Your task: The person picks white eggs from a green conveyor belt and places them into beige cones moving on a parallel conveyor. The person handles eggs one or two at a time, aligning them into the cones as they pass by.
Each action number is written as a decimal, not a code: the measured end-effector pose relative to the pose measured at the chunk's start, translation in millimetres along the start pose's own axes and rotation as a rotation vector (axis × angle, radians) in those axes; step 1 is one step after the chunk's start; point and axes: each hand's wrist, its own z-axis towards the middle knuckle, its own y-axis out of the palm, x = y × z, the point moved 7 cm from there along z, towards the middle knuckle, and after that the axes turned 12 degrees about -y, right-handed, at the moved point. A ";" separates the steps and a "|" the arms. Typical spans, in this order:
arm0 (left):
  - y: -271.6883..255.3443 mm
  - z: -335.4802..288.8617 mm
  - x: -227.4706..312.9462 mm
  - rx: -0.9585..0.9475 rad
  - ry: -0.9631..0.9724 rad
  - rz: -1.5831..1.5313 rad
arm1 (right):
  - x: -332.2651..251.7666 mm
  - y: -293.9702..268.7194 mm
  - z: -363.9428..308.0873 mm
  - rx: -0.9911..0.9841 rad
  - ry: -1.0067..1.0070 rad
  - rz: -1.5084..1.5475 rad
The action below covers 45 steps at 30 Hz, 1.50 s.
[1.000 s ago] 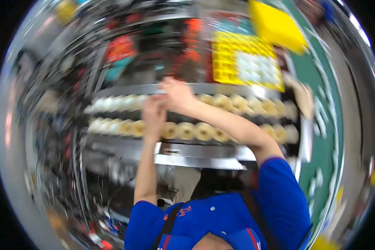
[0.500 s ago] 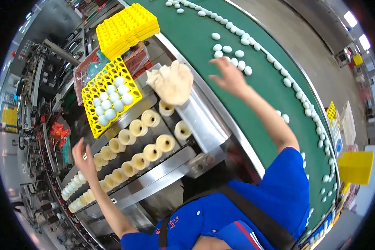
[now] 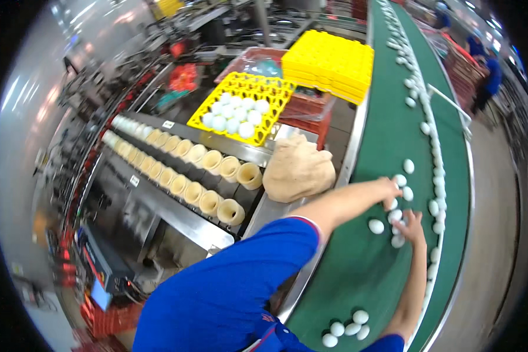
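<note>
Left hand (image 3: 387, 190) and right hand (image 3: 413, 227) among pale eggs (image 3: 407, 193), green conveyor belt (image 3: 334, 287).
Both part-curled at eggs; firm hold cannot be told. Left hand, earlier over 2 rows of cream cups (image 3: 212, 162), has joined right: work now at belt. Beyond: beige cloth (image 3: 299, 169), part-filled yellow egg tray (image 3: 278, 89), stacked yellow trays (image 3: 328, 64), co-workers (image 3: 491, 76).

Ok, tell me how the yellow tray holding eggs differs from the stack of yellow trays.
The yellow tray looks one layer thick; the stack of yellow trays is several layers high. The yellow tray holds pale eggs, while the stack of yellow trays shows its bumpy top. Both are bright yellow.
</note>
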 end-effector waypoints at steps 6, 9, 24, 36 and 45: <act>34.2 10.0 -4.3 0.124 -0.137 -0.085 | -51.2 -1.4 -64.5 0.352 -0.187 -0.049; 46.3 -30.6 1.8 0.249 -0.359 -0.188 | -62.8 -1.8 -87.7 0.434 -0.158 -0.021; -46.7 -184.3 117.4 -0.795 0.069 -2.001 | -80.6 34.2 -152.3 0.304 0.116 1.008; -141.6 -576.5 -223.7 0.348 -0.086 -2.146 | -481.1 -22.5 -62.3 -0.477 0.148 2.047; -41.5 -833.6 -471.7 1.366 -0.731 -1.588 | -769.8 135.0 10.8 -1.106 -0.015 1.731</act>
